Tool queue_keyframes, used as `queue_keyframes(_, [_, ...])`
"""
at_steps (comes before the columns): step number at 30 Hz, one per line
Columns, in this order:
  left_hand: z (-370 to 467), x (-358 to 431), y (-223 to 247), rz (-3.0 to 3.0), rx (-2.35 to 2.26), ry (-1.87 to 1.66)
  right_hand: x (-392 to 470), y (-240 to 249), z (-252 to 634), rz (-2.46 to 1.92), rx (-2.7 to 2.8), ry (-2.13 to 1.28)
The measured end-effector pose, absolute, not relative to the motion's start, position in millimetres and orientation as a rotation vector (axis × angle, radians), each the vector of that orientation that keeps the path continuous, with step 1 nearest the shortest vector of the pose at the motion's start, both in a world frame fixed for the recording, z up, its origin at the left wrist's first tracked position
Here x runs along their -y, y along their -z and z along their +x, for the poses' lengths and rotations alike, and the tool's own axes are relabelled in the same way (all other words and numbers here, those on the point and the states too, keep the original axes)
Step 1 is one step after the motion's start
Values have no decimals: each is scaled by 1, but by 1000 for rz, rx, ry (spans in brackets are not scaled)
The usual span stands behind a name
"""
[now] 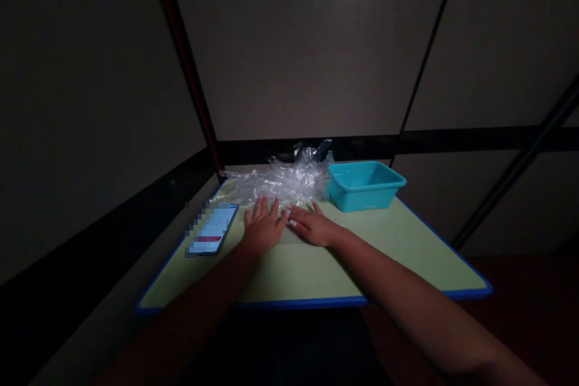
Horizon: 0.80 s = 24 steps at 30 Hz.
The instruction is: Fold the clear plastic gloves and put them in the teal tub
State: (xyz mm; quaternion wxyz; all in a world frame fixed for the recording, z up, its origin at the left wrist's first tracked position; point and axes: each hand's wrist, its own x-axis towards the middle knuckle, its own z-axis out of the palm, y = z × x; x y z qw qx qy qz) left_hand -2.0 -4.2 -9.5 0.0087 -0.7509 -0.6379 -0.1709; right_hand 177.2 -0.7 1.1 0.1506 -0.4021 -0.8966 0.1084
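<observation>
Left hand (262,230) and right hand (315,227), fingers spread and loosely bent respectively, grip nothing beside the clear plastic (289,184); phone (212,229) text is unreadable.

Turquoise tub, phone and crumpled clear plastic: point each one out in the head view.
Turquoise tub (365,198): head view, on its front wall.
Phone (216,230): head view, on its lit screen.
Crumpled clear plastic (289,183): head view, on its bunched middle.
</observation>
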Motion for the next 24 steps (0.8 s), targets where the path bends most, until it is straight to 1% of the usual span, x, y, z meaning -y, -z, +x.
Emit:
queue_keyframes(4, [-24,-12,-6,-2291,1617,841,-9,-13,198,-1091,2318,-107])
queue_keyframes(7, [-34,-16,-14,-2277,1528,955,-17,-16,211,-1130,2319,-42])
queue_keyframes(13, [-32,-9,-15,-2538,1658,804,-24,-12,219,-1284,2328,-105])
queue_keyframes(19, [-37,-12,-14,-2430,1797,702,-23,-9,216,-1300,2433,-281])
queue_keyframes(24, [-40,-14,-13,-2377,1848,695,-21,-8,214,-1310,2436,-307])
